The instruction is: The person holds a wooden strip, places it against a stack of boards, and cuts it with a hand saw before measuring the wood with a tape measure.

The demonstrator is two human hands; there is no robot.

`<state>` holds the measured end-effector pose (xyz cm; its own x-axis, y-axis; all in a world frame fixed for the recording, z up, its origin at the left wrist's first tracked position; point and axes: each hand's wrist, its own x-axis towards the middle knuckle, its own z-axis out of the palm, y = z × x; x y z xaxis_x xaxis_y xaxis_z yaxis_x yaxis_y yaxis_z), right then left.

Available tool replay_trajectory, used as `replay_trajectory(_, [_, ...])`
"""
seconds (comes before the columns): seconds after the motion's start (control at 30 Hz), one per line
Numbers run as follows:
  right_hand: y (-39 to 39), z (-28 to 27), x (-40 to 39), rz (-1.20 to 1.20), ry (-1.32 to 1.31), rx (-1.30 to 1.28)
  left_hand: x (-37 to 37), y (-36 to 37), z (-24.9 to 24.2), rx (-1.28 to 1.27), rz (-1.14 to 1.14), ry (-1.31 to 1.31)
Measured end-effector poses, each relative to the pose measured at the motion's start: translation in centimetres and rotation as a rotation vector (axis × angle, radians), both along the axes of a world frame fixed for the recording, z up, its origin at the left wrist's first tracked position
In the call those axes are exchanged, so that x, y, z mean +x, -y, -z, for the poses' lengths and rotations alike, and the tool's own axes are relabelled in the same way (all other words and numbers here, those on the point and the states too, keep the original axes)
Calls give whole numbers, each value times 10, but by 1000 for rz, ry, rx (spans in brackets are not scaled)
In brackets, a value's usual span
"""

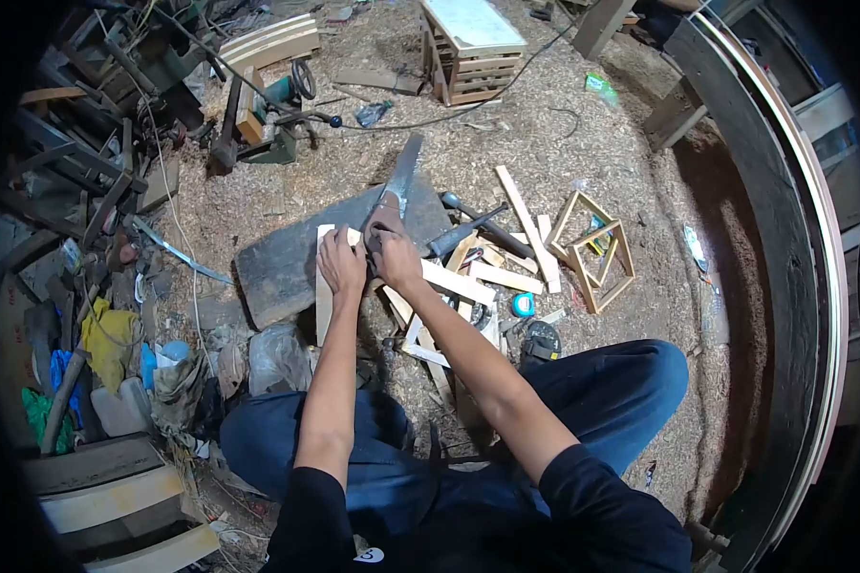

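Observation:
My right hand is wrapped round the brown handle of a hand saw, whose metal blade points away from me. Close beside it, my left hand presses on pale wooden strips, fingers bent over them. The strips lie across a dark wooden board resting on the ground. Another pale strip reaches out to the right below my right wrist. Whether the saw teeth touch the wood is hidden by my hands.
To the right lie a hammer, loose wood offcuts, a blue tape measure and small wooden frames. A slatted wooden crate stands ahead. Machinery and clutter fill the left; a long beam runs along the right.

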<state>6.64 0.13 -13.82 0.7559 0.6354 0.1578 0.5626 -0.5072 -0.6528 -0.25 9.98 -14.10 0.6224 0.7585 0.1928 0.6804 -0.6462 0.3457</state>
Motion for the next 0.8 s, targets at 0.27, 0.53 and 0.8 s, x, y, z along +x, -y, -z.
replay_trajectory(0.27, [89,-39,43,317,-47,16,64,99,-13,-126,336,127])
replay_trajectory(0.53, [252,-16,107,694,-43,-127,144,223,15,-305,580,133])
replay_trajectory(0.8, [334,44,148,865,9,-432,171,288,40,-450,727,34])
